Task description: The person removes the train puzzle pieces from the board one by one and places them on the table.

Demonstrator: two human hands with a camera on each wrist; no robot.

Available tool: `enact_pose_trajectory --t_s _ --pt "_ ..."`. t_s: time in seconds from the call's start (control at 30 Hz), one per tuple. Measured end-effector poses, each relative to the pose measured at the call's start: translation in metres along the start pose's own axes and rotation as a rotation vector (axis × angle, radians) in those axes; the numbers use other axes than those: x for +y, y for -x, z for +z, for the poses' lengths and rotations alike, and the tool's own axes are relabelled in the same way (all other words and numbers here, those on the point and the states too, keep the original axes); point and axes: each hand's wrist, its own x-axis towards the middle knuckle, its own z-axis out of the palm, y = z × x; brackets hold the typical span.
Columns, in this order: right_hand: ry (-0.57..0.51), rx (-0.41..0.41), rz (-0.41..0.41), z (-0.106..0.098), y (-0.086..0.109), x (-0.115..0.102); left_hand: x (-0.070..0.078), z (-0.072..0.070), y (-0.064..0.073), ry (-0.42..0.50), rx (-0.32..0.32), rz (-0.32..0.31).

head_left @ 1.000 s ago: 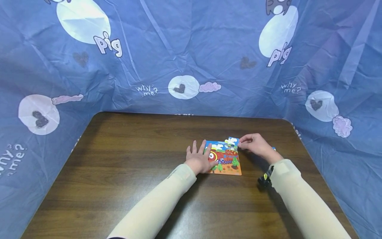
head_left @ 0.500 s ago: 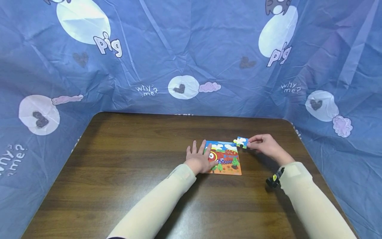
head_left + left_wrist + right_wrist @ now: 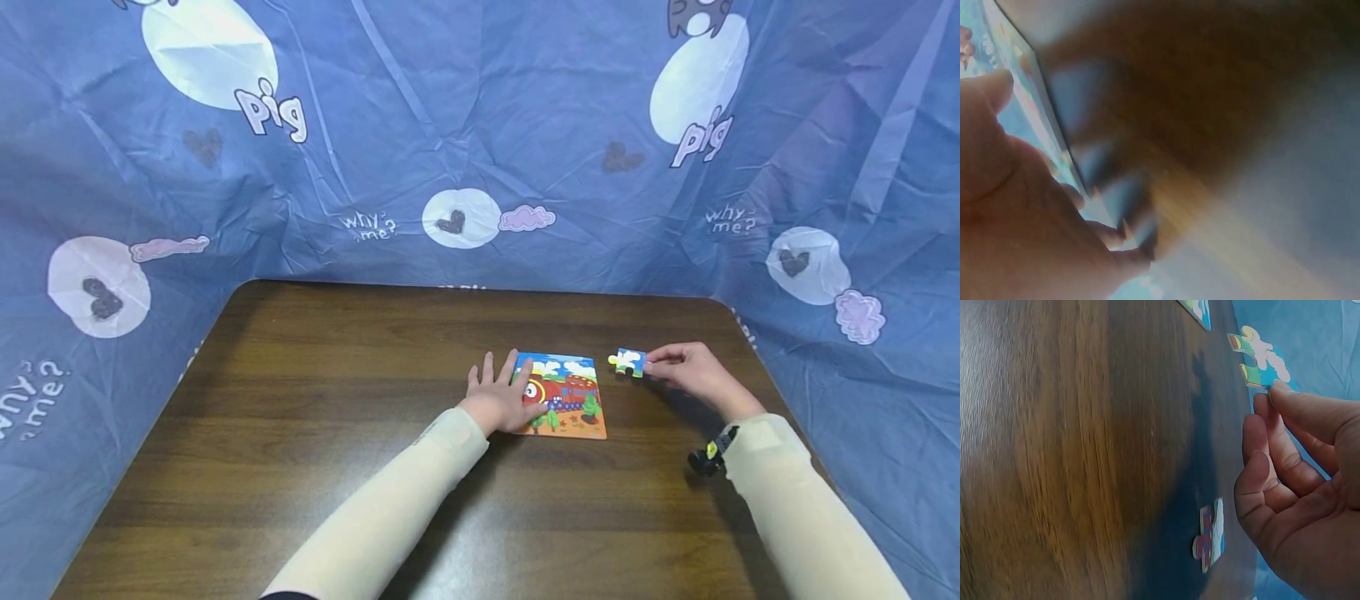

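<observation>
A square jigsaw puzzle (image 3: 566,396) with a red train, green trees and a cloudy sky lies on the wooden table. Spread across its left side is my left hand (image 3: 498,402), fingers straight. My right hand (image 3: 693,371), to the right of the puzzle, pinches a jigsaw piece (image 3: 627,362) between thumb and fingertips. Blue sky, white cloud and a green strip show on this piece (image 3: 1266,357) in the right wrist view, where it is held up over the table. The left wrist view catches the left hand (image 3: 1029,200) at the puzzle's edge, much of it blurred.
A second loose jigsaw piece (image 3: 1211,534) lies on the table below the right hand in the right wrist view; the head view hides it behind that hand. The brown table (image 3: 337,433) is backed by a blue printed cloth (image 3: 480,150).
My right hand has carried the jigsaw piece rightward, from over the puzzle's upper right corner to a spot apart from it. The left hand has stayed on the puzzle.
</observation>
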Motion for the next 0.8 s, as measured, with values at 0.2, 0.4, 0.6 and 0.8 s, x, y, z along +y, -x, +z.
enact_pose_trajectory --t_s 0.2,0.4,0.6,0.8 --pt "-0.043 0.006 0.013 -0.009 0.004 0.006 0.0 -0.002 0.003 0.054 -0.025 0.042" --pt "-0.11 0.008 0.024 -0.017 0.003 0.013 0.003 -0.001 0.007 0.034 -0.031 0.064" --pt "-0.131 0.015 0.039 -0.022 0.0 0.02 0.004 -0.001 0.011 -0.001 -0.013 0.059" --pt "-0.119 -0.01 0.033 -0.023 -0.002 0.023 0.003 0.0 0.009 0.01 -0.019 0.057"
